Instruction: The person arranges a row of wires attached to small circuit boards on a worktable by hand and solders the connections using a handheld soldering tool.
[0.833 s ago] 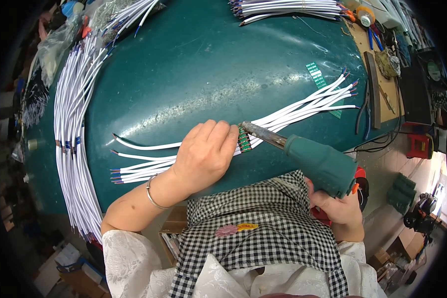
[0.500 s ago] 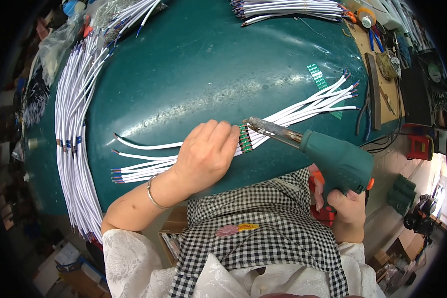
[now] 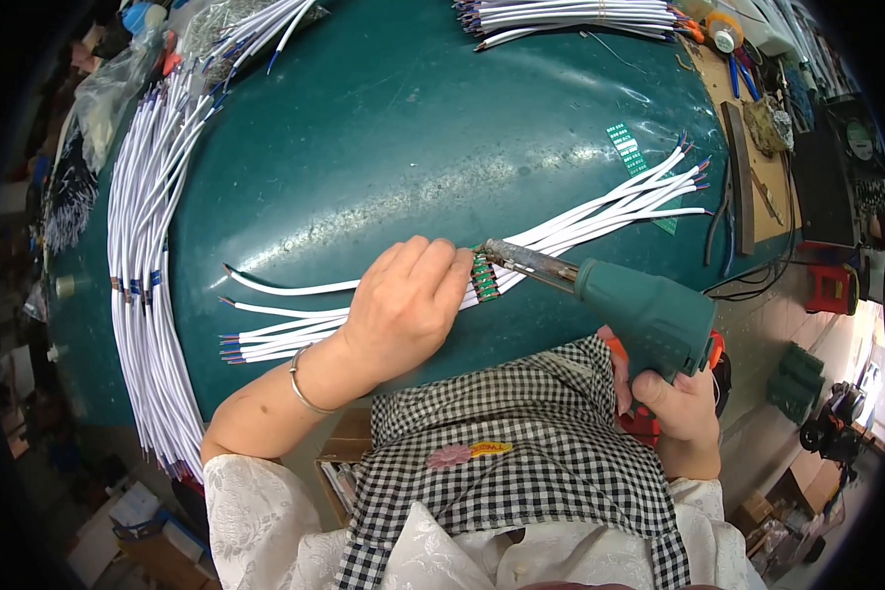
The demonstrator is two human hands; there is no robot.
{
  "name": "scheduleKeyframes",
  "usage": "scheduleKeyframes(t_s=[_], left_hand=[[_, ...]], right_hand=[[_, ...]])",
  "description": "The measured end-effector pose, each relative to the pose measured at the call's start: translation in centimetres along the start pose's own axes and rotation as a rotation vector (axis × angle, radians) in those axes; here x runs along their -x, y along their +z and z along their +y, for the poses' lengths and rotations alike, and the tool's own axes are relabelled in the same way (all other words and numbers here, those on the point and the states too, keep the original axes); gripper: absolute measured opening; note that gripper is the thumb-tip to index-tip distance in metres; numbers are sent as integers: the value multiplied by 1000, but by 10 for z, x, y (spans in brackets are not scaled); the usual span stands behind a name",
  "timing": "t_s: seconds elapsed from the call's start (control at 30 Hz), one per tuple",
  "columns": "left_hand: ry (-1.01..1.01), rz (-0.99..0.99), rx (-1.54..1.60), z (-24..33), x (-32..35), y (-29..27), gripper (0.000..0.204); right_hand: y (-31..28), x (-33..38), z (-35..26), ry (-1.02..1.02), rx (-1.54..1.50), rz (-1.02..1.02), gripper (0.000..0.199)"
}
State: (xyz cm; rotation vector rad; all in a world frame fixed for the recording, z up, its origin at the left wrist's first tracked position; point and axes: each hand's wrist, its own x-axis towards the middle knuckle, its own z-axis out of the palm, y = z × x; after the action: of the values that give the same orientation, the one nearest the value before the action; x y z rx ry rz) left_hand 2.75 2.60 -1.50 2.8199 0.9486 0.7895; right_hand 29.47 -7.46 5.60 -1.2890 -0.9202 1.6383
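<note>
My left hand (image 3: pixel 408 300) is closed over several white cables (image 3: pixel 300 331), pressing them against the green tabletop. Just right of its fingertips, a small green circuit board strip (image 3: pixel 485 279) joins the cables' inner ends to another set of white cables (image 3: pixel 580 224) that fans out to the right. In my right hand (image 3: pixel 680 405) is a green soldering gun (image 3: pixel 649 307), held by its grip. Its long metal nozzle points left, and its tip is at the far end of the board strip. The left hand partly hides the cables under it.
A long bundle of white cables (image 3: pixel 147 364) lies along the table's left side, and another bundle (image 3: pixel 570 16) sits at the far edge. Loose green circuit boards (image 3: pixel 625 147) rest beyond the right-hand cables. Blue-handled pliers (image 3: pixel 744 81) and a dark bar (image 3: pixel 737 182) lie at the right.
The soldering gun and my right hand have shifted a little left, bringing the tip toward the far end of the board strip. My left hand stays nearly still.
</note>
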Motion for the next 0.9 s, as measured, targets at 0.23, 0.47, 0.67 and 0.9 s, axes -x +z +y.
scheduleKeyframes(t_s=[0.23, 0.47, 0.67, 0.9], left_hand=[[-10, -5, 1, -3, 0, 2, 25], [-31, -8, 19, -2, 1, 1, 29], [-42, -20, 71, 2, -5, -4, 36], [-53, -34, 17, 2, -2, -5, 31]], right_hand=[[-5, -3, 3, -3, -12, -7, 58], [-3, -4, 6, -160, -101, 50, 68], [-13, -1, 7, -289, -93, 151, 72], [-63, -16, -4, -554, -353, 258, 67]])
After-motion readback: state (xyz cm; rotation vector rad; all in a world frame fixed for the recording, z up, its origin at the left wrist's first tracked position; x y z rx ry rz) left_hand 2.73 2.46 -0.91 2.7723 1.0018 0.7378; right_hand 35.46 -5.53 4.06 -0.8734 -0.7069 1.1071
